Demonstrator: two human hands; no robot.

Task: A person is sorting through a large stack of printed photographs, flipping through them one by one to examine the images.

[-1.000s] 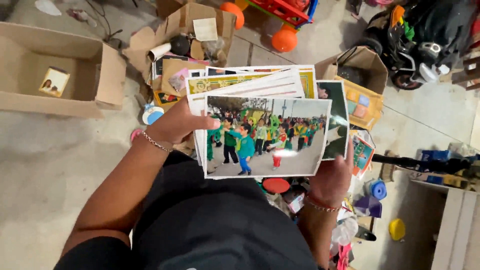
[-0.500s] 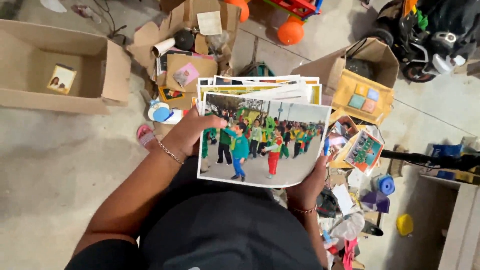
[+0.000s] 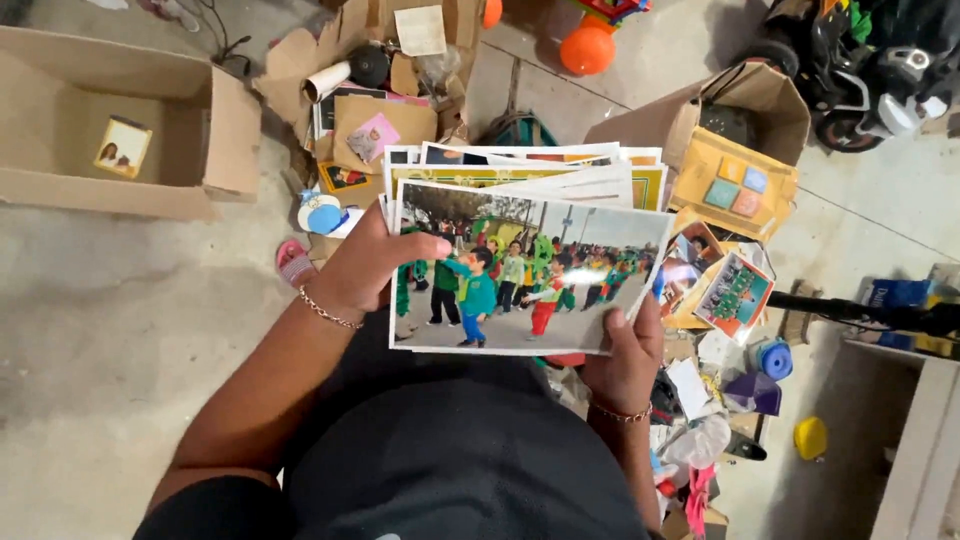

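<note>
Open box, far left: a plain cardboard carton point(image 3: 120, 130) sits on the concrete floor point(image 3: 110, 330), flaps out, with one small yellow-bordered picture card point(image 3: 122, 146) lying flat inside.
Litter next to it: a torn carton point(image 3: 380, 70) spills a rolled paper tube, a dark round lid and a pink note; a pink sandal point(image 3: 293, 262) lies just beside the person's wrist.
Left hand: the left hand point(image 3: 368, 268) clasps the near-left edge of the stack, thumb laid across the face of the top print, fingers tucked beneath, a thin chain bracelet at the wrist.
Stack of photographs: the stack of photographs point(image 3: 525, 265) is held in mid-air over the lap, between both hands; the top print is glossy, rectangular, white-edged, and shows a crowd of children in bright green and red costumes outdoors. Behind it the other prints fan upward, their edges uneven.
Right hand: the right hand point(image 3: 625, 355) grips the lower-right corner, thumb up along the edge, wrapped snugly round the pile.
Step in hand: by the look of it, she is viewing the top print, both hands steadying the pile.
Next move calls for: probably a light thumb slide to free one slick sheet without dragging the ones below.
Right side: a yellow box point(image 3: 735, 185) with coloured squares, loose prints and a small yellow cap point(image 3: 810, 437) on the floor.
</note>
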